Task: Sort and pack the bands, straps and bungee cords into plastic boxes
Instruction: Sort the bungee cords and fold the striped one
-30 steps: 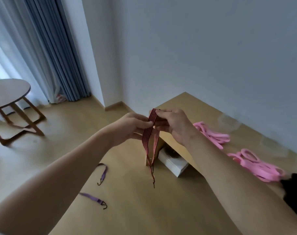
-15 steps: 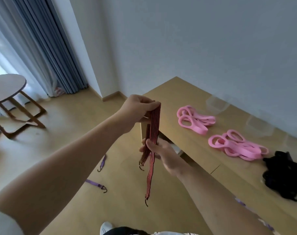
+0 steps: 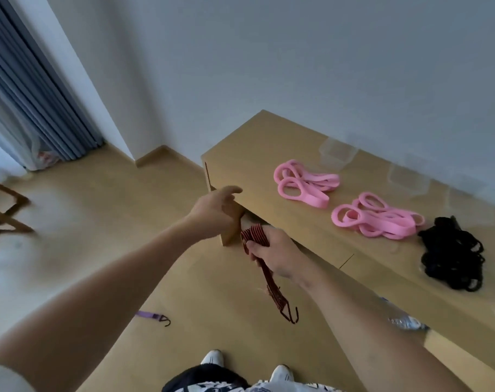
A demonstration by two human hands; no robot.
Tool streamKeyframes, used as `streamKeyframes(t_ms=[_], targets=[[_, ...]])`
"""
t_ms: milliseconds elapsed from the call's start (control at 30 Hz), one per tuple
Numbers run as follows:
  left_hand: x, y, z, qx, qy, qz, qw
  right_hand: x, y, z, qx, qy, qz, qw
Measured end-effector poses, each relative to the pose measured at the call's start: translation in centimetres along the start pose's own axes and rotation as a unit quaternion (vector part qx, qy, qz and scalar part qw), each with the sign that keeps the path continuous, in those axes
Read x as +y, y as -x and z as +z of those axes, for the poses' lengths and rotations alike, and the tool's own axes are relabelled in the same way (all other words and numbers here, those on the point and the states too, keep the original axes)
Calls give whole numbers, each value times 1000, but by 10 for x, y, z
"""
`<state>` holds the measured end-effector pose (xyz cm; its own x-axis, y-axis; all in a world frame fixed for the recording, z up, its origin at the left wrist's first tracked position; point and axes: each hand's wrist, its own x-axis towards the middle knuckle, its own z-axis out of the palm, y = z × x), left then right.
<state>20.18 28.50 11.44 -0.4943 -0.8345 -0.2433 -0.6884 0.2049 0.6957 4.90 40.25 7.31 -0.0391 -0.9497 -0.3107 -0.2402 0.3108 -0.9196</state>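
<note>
While my right hand (image 3: pixel 271 254) grips the folded red bungee cord (image 3: pixel 268 274) beside the table (image 3: pixel 257 154) | left hand (image 3: pixel 215 213) loose, empty | risk: dangling hooks (image 3: pixel 293 316) snag, fold springs open.

No legible text, label, brand, number or sign appears on any object or surface in view.

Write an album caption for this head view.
Right hand grips a folded red bungee cord beside the table.
</note>
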Motion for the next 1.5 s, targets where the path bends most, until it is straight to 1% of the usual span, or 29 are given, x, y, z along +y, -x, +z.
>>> streamKeyframes(t_ms=[67,100,167,233,333,433,533,567,633,733,800,833,867,933,967,1000,1067,1100,1133,1167,1267,1333,1400,1433,1500], targets=[[0,-6,16,-77,-47,129,988,-11,0,-11,-12,8,-2,1000],[1,-11,23,-107,-68,173,977,-15,1,-16,-15,18,-1,1000],[4,-25,35,-140,-100,223,960,-18,6,-25,5,24,12,1000],[13,-36,39,-145,-127,255,948,-17,14,-33,38,2,29,999],[31,-48,42,-144,-95,309,935,-8,27,-42,93,-33,47,994],[54,-59,42,-90,-40,324,941,3,39,-47,156,-49,58,985],[72,-75,30,-41,59,278,958,19,55,-46,195,-49,91,975],[76,-82,25,-24,75,264,961,24,62,-46,204,-46,103,973],[79,-96,18,-2,56,256,965,33,74,-45,221,-42,115,968],[76,-109,22,-11,-39,251,967,39,89,-49,268,-14,117,956],[71,-109,30,-60,-124,237,962,38,95,-53,300,18,114,947],[71,-106,35,-110,-168,246,948,37,98,-55,310,32,113,944],[72,-98,43,-182,-198,269,925,35,101,-57,314,40,112,942],[77,-74,67,-342,-205,317,860,29,105,-58,318,48,109,941],[80,-59,82,-401,-190,330,833,26,106,-59,324,52,106,939],[83,-44,99,-438,-155,336,819,23,109,-60,331,59,105,936],[83,-22,132,-464,-31,323,825,15,119,-63,349,85,111,927],[84,-14,144,-472,39,301,828,12,127,-65,359,89,116,922],[86,-8,153,-485,90,280,824,9,135,-66,369,77,116,919],[88,-3,161,-499,115,271,815,6,143,-66,384,54,111,915],[99,15,180,-545,144,282,777,-3,164,-67,441,21,93,892],[107,27,195,-552,143,290,769,-7,173,-70,484,-6,75,872],[113,38,208,-554,145,292,766,-9,182,-77,517,-69,48,852],[115,42,213,-560,151,277,766,-8,187,-82,531,-112,32,839],[118,49,222,-579,180,222,764,-1,200,-95,562,-204,6,801]])
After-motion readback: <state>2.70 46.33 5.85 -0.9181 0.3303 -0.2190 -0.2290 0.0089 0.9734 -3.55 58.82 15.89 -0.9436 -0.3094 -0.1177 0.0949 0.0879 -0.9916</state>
